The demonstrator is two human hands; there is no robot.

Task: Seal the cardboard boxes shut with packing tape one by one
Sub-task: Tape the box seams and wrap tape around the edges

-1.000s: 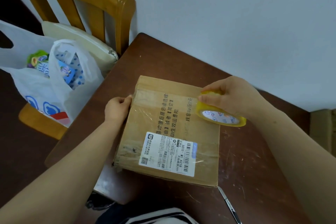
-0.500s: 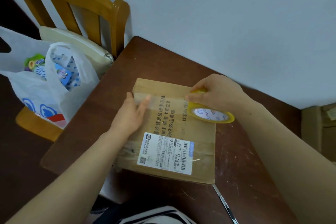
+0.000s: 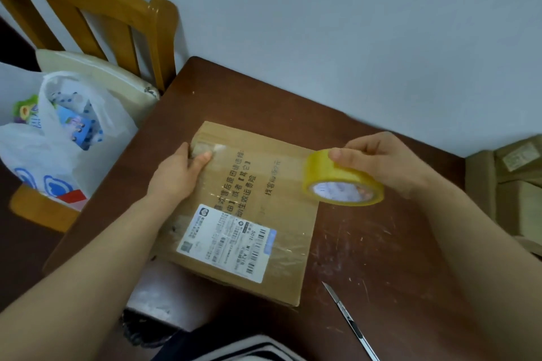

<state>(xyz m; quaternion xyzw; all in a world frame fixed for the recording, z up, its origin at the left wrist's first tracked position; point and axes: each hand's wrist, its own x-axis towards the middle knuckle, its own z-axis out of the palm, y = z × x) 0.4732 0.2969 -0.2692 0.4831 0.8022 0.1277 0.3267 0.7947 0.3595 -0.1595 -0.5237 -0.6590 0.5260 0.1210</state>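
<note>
A flat cardboard box (image 3: 264, 214) with black print and a white shipping label lies on the brown table (image 3: 381, 258). My left hand (image 3: 179, 173) presses the end of a clear tape strip onto the box's far left corner, fingers fairly straight. My right hand (image 3: 381, 161) grips a yellow roll of packing tape (image 3: 341, 182) just past the box's right edge. A stretch of clear tape runs across the box top from my left hand to the roll.
A utility knife (image 3: 349, 319) lies on the table near the front right. More cardboard boxes (image 3: 516, 184) sit at the far right. A wooden chair (image 3: 88, 23) at the left holds a cushion and a white plastic bag (image 3: 58, 141). The wall is close behind.
My right hand has pulled the tape roll rightward, off the box's right edge, drawing tape across the top. My left hand moved from the box's side onto the tape end.
</note>
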